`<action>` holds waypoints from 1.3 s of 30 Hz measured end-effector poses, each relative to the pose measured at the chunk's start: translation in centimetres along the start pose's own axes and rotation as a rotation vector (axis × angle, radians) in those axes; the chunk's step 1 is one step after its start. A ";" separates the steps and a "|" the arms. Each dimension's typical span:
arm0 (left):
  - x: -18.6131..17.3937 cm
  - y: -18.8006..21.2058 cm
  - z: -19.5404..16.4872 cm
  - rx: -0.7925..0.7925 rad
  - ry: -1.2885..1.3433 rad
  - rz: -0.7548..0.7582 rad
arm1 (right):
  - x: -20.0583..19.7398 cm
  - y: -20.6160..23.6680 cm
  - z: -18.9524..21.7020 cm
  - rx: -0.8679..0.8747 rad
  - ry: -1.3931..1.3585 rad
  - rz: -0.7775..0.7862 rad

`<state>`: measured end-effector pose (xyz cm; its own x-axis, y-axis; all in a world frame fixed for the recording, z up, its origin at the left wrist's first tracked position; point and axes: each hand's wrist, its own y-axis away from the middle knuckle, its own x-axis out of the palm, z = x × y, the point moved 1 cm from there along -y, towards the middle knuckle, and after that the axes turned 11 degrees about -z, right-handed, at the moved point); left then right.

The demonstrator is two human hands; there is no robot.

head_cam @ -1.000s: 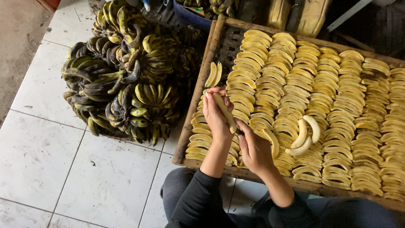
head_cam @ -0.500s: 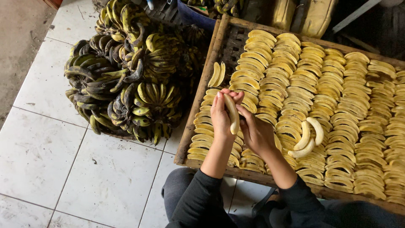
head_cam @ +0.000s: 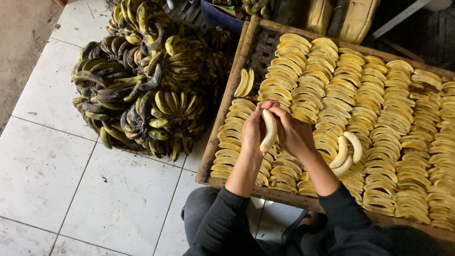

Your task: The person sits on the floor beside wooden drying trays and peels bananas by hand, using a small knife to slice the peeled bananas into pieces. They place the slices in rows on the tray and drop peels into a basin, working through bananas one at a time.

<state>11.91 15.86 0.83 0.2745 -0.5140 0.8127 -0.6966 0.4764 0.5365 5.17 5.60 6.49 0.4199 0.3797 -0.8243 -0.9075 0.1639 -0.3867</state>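
Holding a peeled banana [head_cam: 269,130] at the centre of the frame, both hands meet above the lower left part of the wooden tray [head_cam: 226,102]. The left hand [head_cam: 252,132] wraps its fingers around the banana's left side; the right hand [head_cam: 294,132] closes on it from the right, fingertips at its upper end. Both grips are clenched on the fruit.

The banana is pale cream, smooth and bare of skin, gently curved, standing nearly upright with its lower tip hanging free just above the slices beneath. No bruising shows on the visible face.

Banana slices [head_cam: 332,76], yellow and laid in overlapping columns, cover most of the tray from centre to the right edge. Three whole peeled bananas [head_cam: 347,150] lie on the slices just right of the right hand. Two slices [head_cam: 245,82] rest apart on the bare slats at the tray's upper left.

Unpeeled bunches [head_cam: 142,90], green-yellow with dark blotches, are heaped on the white tiled floor [head_cam: 52,170] in the upper left of the frame.
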 end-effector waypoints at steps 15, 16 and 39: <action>-2.7 -3.0 2.3 -0.265 0.217 0.101 | -3.3 -2.4 0.9 -0.294 -0.414 0.127; -3.0 -3.3 2.3 -0.238 0.263 0.055 | -2.7 -2.4 0.6 -0.283 -0.456 0.089; -3.5 -2.0 -7.7 0.170 0.603 -0.194 | 13.9 -12.0 -6.6 0.510 -0.124 -0.136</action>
<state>17.43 22.22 -1.30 0.6950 -0.0661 0.7160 -0.6782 0.2705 0.6833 21.95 2.90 -3.11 0.5577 0.4234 -0.7139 -0.7481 0.6290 -0.2114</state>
